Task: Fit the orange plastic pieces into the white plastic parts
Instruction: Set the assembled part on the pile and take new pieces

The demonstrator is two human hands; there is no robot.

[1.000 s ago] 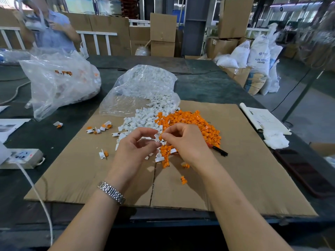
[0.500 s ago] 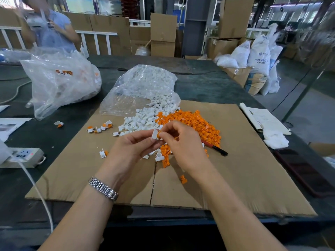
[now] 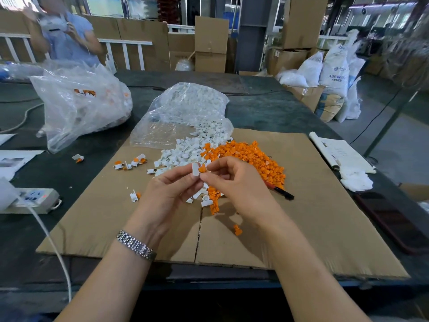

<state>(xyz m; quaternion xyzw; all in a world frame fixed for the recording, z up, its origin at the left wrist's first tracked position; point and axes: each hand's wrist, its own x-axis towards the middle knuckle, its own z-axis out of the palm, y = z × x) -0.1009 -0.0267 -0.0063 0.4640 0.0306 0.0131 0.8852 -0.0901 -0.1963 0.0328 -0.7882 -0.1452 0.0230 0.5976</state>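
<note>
Above the middle of the flat brown cardboard sheet [image 3: 325, 205] that covers the near part of the dark worktable [image 3: 267, 112], the two hands meet. The left hand [image 3: 169, 194] pinches a small white plastic part [image 3: 195, 169] between thumb and fingertips, holding it upright. The right hand [image 3: 241, 189] pinches a small orange plastic piece [image 3: 202, 168] in its fingertips and holds it against the right side of the white part; whether it is seated in it I cannot tell. A silver metal link watch [image 3: 135, 246] sits on the left wrist.

Just behind the hands, towards the far edge of the cardboard, lies a heap of loose orange plastic pieces [image 3: 250, 156], and touching its left side a heap of loose white plastic parts [image 3: 183, 154], which spills out of a clear plastic bag [image 3: 185, 112] lying across the cardboard's far edge. A few joined white-and-orange pieces [image 3: 130, 163] lie near the cardboard's left edge, and a single orange piece [image 3: 237, 230] lies alone towards the near edge. A red-and-black pen [image 3: 282, 192] lies at the right of the orange heap.

Near the table's far left corner stands a larger crumpled clear bag [image 3: 79, 105]. A white power strip [image 3: 32, 198] with its cable rests at the left edge. At the right edge lie white paper sheets [image 3: 341, 152] and a crumpled white cloth [image 3: 356, 180]. Beyond the far left corner stands a person in a blue shirt [image 3: 67, 40].
</note>
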